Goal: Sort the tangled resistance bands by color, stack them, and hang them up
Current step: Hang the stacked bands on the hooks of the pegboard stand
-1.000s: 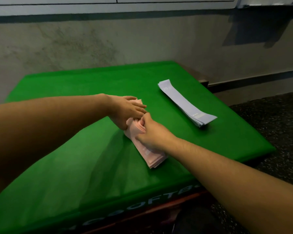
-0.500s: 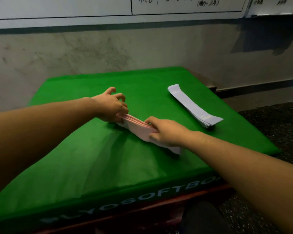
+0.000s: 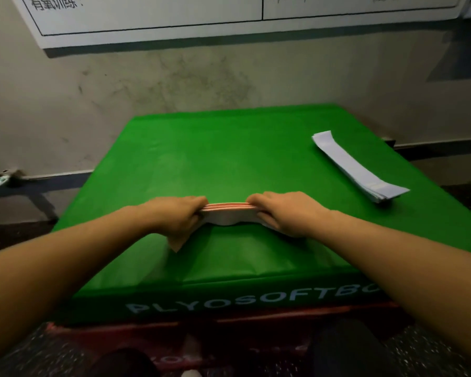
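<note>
Now 2 hands (image 3: 230, 216) on 1 pink stack (image 3: 227, 216); 1 lavender stack (image 3: 356, 165) apart.

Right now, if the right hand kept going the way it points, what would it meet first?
The right hand points leftward along the pink band stack it grips, so it would probably meet the left hand first.

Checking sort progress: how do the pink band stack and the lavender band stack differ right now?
The pink stack is gripped at both ends by the left hand and right hand; the lavender stack lies untouched. Pink sits near-centre, crosswise; lavender far right, angled. Both are on the green mat.
</note>
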{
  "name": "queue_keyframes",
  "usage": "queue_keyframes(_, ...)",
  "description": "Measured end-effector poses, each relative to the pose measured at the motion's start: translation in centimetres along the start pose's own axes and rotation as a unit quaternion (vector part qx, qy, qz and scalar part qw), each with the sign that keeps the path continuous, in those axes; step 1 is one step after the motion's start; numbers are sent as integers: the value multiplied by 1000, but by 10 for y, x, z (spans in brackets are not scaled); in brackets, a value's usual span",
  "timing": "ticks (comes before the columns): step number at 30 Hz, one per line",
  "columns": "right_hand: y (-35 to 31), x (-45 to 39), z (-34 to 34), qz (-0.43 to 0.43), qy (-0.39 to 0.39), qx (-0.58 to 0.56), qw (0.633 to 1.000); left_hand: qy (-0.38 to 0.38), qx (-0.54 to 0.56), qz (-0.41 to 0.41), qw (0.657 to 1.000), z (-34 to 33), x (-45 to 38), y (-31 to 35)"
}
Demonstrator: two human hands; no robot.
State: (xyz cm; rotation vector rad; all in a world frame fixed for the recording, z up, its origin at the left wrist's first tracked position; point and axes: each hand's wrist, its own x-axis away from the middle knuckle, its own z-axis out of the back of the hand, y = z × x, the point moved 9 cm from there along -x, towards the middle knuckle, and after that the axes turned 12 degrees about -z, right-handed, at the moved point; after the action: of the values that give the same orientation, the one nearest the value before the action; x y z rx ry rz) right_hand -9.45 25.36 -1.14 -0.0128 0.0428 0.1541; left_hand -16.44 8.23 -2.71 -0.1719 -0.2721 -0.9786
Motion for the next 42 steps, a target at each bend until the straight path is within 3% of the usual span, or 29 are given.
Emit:
queue_keyframes(5,7,5,4,-13,30,37,999,-17,7,3,1000,-7,2,-1)
queue_keyframes(11,22,8,2,-42,29,54,997,84,27,-62,994,2,18,8)
queue_keyframes(19,29,10,-3,13,27,65,997,115,-126,-80,982,1,24,13)
queue_keyframes(27,28,15,-1,-1,63,37,997,189,-128,-79,970,12,23,12)
queue_keyframes(31,26,16,2,-3,78,12,997,157,-81,-93,980,17,18,14)
queue_keyframes(36,26,19,1,-7,55,-1,998,124,3,-47,991,17,11,21)
queue_keyframes(42,11,16,12,-5,60,-87,994,215,62,35,974,34,56,18)
